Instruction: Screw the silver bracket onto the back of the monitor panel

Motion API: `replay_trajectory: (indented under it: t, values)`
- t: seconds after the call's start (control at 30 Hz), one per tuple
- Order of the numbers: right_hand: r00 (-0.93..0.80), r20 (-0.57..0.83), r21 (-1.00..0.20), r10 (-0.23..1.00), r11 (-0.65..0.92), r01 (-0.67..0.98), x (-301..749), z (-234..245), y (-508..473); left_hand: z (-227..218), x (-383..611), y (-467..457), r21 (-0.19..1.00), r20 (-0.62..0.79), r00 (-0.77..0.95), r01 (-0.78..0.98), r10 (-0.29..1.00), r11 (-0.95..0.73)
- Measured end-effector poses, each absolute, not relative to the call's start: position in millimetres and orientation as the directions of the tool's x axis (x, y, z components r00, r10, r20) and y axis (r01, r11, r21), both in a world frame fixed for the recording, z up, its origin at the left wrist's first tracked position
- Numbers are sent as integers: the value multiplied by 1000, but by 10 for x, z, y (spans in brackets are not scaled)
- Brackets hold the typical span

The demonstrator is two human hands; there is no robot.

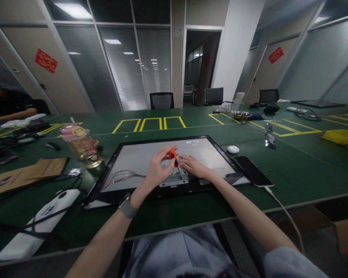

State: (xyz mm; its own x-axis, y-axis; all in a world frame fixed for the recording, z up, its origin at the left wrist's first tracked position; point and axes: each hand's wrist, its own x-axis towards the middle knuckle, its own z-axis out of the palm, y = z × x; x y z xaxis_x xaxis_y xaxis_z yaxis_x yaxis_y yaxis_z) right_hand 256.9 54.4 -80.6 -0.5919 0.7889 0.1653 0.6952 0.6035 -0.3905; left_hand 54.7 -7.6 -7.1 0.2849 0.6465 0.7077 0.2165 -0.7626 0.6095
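A flat display panel (133, 154) with a black frame and grey metal back lies on the green table in front of me. My left hand (160, 166) grips an orange and black screwdriver (173, 155), held nearly upright. Its shaft points down at a metal bracket (174, 180) along the panel's near edge; whether the tip sits in a screw is too small to tell. My right hand (193, 166) rests fairly flat on the panel beside the screwdriver, fingers stretched toward it. Thin wires (127, 172) run across the panel to the left of the bracket.
Right of the panel lie a phone (253, 171) with a white cable and a small white case (233, 149). To the left stand a pink-lidded bottle (81, 144), a brown paper bag (26, 175) and a white power strip (43, 220). A person (11, 104) sits far left.
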Motion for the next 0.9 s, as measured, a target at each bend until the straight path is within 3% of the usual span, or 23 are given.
replay_trajectory:
  t: [0.17,0.37,0.53,0.7,0.9]
  values:
    - [-592,171,-387,787,606,694,2569,-807,546,-68,538,-61,552,740,242,315,628,-772]
    - [-596,167,-405,785,606,685,2567,-788,530,-101,548,-38,667,682,247,176,688,-724]
    - [-590,162,-393,791,600,696,2566,-761,510,-73,533,-54,606,713,217,287,667,-742]
    - [-598,164,-391,784,609,690,2563,-763,509,-79,554,-62,667,668,304,158,679,-728]
    - [-587,156,-390,794,596,702,2561,-775,515,-127,552,-17,648,696,180,259,695,-716]
